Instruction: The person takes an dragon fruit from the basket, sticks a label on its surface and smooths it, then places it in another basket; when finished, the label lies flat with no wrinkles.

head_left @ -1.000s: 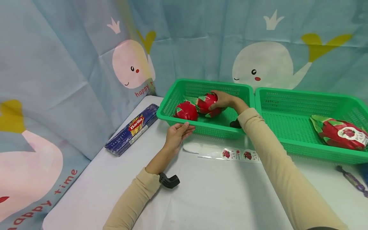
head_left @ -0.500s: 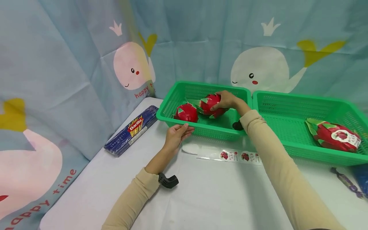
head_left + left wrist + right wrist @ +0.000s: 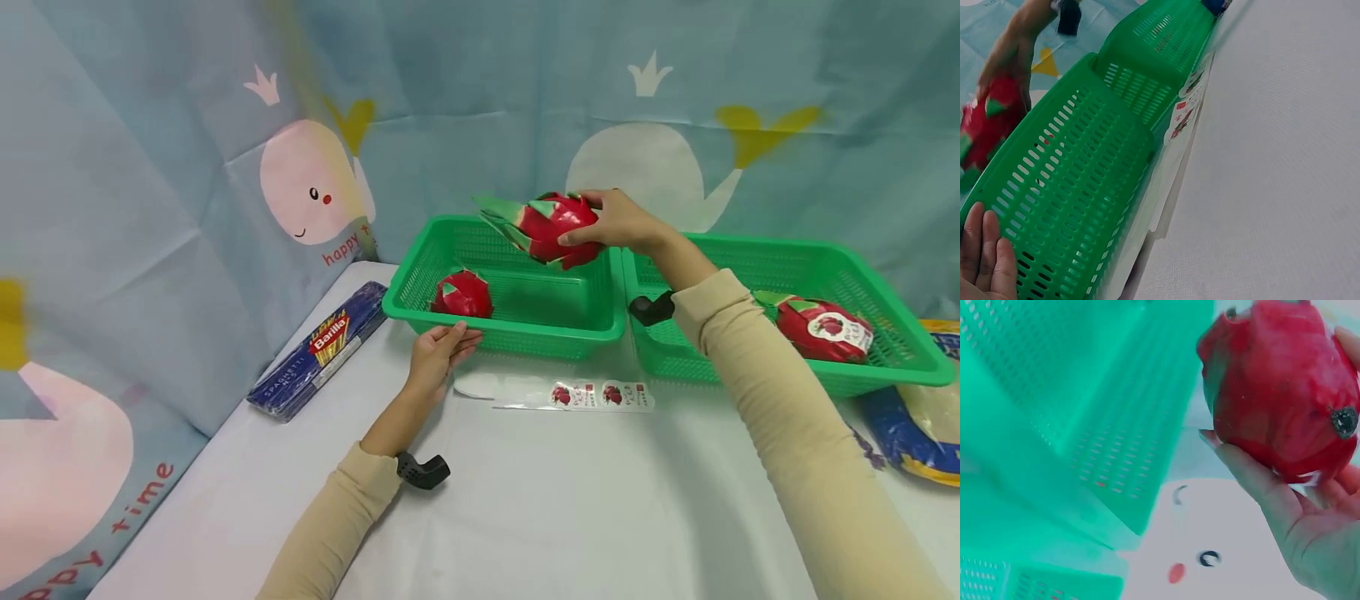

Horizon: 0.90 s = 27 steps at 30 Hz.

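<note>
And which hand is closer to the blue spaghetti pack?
Left. The left hand is just right of the spaghetti pack; the right hand is farther right, holding up a dragon fruit.

"Barilla", "SPAGHETTI N°5" on blue pack (image 3: 318,353); red "happy time" on curtain (image 3: 457,92); sticker strip (image 3: 536,393) print too small to read

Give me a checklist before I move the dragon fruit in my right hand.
Right hand holding dragon fruit: ok, curled round it.
Fruit off the floor of left basket: ok, held up.
Left hand on left basket: ok, touching its near side.
Space in right basket: ok, bare space shows.
Firmness of grip: cannot tell.
Left basket free of other fruit: not ok, second fruit inside.
</note>
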Each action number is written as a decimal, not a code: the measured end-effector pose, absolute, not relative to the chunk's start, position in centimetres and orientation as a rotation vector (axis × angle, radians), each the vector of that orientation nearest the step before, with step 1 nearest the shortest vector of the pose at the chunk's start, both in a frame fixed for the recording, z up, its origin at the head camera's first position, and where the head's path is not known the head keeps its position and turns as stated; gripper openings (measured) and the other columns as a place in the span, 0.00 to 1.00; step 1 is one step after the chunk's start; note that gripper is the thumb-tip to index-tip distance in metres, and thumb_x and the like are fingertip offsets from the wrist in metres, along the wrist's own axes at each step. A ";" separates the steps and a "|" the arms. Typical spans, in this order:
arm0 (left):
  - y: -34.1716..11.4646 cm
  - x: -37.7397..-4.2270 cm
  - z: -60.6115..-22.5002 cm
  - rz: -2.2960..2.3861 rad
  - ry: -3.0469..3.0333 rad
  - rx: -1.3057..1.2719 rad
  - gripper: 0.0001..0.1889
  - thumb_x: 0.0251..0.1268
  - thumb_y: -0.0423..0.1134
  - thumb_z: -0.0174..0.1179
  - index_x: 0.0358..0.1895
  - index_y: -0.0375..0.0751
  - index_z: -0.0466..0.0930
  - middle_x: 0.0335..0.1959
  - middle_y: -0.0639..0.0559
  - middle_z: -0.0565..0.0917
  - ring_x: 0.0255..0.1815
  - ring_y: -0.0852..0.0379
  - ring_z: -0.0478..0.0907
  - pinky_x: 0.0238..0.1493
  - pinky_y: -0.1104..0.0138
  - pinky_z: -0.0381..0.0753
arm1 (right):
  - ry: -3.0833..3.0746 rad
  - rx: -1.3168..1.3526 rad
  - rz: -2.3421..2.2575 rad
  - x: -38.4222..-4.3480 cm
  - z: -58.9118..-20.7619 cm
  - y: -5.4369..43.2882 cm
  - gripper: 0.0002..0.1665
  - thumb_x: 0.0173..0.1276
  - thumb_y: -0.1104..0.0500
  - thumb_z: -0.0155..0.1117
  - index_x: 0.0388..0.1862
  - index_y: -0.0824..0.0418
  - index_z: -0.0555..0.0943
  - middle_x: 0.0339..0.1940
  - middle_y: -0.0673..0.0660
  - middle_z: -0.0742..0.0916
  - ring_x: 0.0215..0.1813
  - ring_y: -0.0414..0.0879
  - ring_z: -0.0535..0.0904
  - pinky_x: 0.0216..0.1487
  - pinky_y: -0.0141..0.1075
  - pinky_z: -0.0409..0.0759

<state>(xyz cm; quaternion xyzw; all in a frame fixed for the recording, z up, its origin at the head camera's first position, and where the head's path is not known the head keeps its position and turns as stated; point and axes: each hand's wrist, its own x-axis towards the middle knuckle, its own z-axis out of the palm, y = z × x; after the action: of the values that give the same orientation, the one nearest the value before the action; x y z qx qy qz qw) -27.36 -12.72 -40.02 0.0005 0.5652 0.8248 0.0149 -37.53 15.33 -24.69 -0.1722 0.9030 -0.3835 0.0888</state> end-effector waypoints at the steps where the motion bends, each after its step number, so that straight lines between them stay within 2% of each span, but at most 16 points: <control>1: -12.9 -27.4 -40.0 2.572 1.755 -0.009 0.10 0.66 0.36 0.54 0.42 0.31 0.74 0.28 0.55 0.86 0.35 0.61 0.84 0.45 0.68 0.81 | 2.698 -0.516 -1.147 -36.8 -24.2 15.6 0.52 0.57 0.48 0.67 0.74 0.57 0.49 0.71 0.61 0.62 0.64 0.55 0.64 0.55 0.47 0.76; 5: -13.5 -27.6 -39.9 2.566 1.747 -0.031 0.08 0.67 0.35 0.52 0.41 0.32 0.74 0.27 0.55 0.86 0.34 0.61 0.84 0.43 0.69 0.81 | 2.714 -0.531 -1.194 -32.6 -23.5 16.8 0.51 0.57 0.49 0.67 0.73 0.56 0.51 0.70 0.61 0.64 0.63 0.56 0.65 0.52 0.46 0.78; 8: -14.0 -27.9 -39.5 2.552 1.760 -0.004 0.08 0.67 0.36 0.52 0.41 0.34 0.74 0.28 0.56 0.86 0.34 0.62 0.84 0.45 0.69 0.81 | 2.668 -0.539 -1.275 -29.0 -24.6 17.6 0.49 0.57 0.52 0.68 0.73 0.55 0.53 0.67 0.61 0.67 0.60 0.56 0.67 0.47 0.45 0.81; 15: -15.1 -28.2 -39.2 2.549 1.770 -0.024 0.07 0.67 0.37 0.52 0.40 0.36 0.75 0.28 0.55 0.86 0.34 0.62 0.84 0.43 0.71 0.81 | 2.524 -0.578 -1.328 -21.7 -31.3 17.9 0.48 0.53 0.53 0.70 0.70 0.56 0.58 0.61 0.64 0.72 0.56 0.60 0.72 0.39 0.41 0.83; 21: -15.0 -28.2 -39.3 2.562 1.755 -0.037 0.07 0.67 0.38 0.52 0.40 0.38 0.75 0.28 0.55 0.86 0.34 0.62 0.84 0.45 0.69 0.81 | 2.452 -0.469 -1.396 -17.7 -36.2 16.4 0.50 0.50 0.52 0.72 0.70 0.59 0.59 0.59 0.65 0.74 0.55 0.58 0.74 0.38 0.38 0.83; 27: -14.6 -28.4 -39.1 2.576 1.734 -0.012 0.09 0.67 0.39 0.52 0.41 0.35 0.74 0.28 0.55 0.86 0.34 0.62 0.84 0.43 0.71 0.81 | 2.682 -0.470 -1.182 -15.0 -37.6 15.0 0.51 0.45 0.44 0.74 0.67 0.56 0.64 0.55 0.58 0.78 0.50 0.50 0.75 0.35 0.34 0.82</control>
<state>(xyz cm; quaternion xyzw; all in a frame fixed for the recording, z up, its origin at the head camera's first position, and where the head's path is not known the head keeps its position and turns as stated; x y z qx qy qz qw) -28.36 -14.60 -39.09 -0.0039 0.5582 0.8295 0.0180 -14.96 15.04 -37.57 -0.1577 0.9002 -0.3967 0.0863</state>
